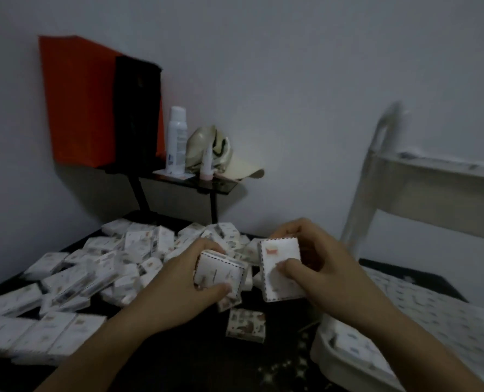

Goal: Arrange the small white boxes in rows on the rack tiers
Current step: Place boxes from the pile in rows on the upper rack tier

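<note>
Boxes (137, 244) lie heaped on the dark surface (195, 360), white rack (438, 203) beside them.

Two arms in view, both bare. Left hand (178, 278) & right hand (328, 267): uncovered, slim fingers, smooth knuckles, approx same build. Left forearm (93, 349) & right forearm (421, 343): bare skin all the way to the frame edge, slender at the wrist, widening a bit twd the elbow. Left thumbnail (226, 287) short, pale, rounded. Pic dim & soft, so finer marks on the skin can't be told
</note>
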Demonstrator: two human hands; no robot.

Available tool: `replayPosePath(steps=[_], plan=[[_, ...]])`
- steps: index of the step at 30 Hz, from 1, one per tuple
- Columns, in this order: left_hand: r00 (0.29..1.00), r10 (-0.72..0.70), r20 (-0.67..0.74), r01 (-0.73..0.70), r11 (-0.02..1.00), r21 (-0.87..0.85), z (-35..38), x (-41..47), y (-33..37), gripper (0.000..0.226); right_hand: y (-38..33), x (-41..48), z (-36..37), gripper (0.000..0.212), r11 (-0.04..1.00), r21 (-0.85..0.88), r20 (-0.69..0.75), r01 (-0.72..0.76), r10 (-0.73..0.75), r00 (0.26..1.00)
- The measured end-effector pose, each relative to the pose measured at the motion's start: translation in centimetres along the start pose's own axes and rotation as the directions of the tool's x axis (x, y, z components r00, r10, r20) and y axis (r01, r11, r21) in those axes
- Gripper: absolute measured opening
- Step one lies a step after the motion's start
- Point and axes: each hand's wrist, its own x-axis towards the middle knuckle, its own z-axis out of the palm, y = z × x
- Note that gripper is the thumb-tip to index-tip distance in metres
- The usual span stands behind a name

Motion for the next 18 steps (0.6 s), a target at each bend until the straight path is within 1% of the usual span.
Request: replayPosePath(steps=[3,5,7,10,12,14,16,18], plan=[[0.993,0.098,0.073,-0.091,0.991,-0.102,-0.1,2.2,4.1,0.032,-3.6,-1.2,-4.4,0.018,0.993,-0.035,-0.08,0.114,-0.116,0.99],[0.974,0.208,0.087,-0.194,0.971,-0.141,-0.5,3.5,7.2,0.029,-5.5,-2.0,-7.0,0.019,0.985,-0.072,-0.153,0.154,-0.163,0.975],[0.947,0.315,0.069,-0.299,0.937,-0.178,-1.1,4.3,10.8,0.026,-6.9,-2.6,-9.3,0.019,0.973,-0.133,-0.248,0.187,-0.215,0.944],[0.883,0.468,-0.019,-0.463,0.866,-0.189,-1.6,5.7,15.6,0.027,-8.3,-2.6,-12.7,0.019,0.955,-0.222,-0.355,0.196,-0.266,0.896],[0.843,0.535,-0.057,-0.537,0.832,-0.14,-1.6,6.9,18.5,0.026,-8.8,-2.0,-15.5,0.019,0.952,-0.252,-0.412,0.173,-0.267,0.871],[0.823,0.566,-0.043,-0.568,0.817,-0.102,-1.5,8.2,21.0,0.027,-9.2,-1.1,-18.5,0.017,0.946,-0.296,-0.469,0.129,-0.262,0.844],[0.807,0.591,-0.015,-0.591,0.805,-0.059,-1.3,9.7,23.2,0.027,-9.0,-0.2,-21.1,0.019,0.917,-0.395,-0.527,0.061,-0.281,0.802],[0.794,0.608,0.014,-0.608,0.794,-0.017,-1.2,11.1,25.3,0.028,-8.1,0.8,-23.0,0.019,0.871,-0.49,-0.576,-0.036,-0.292,0.764]])
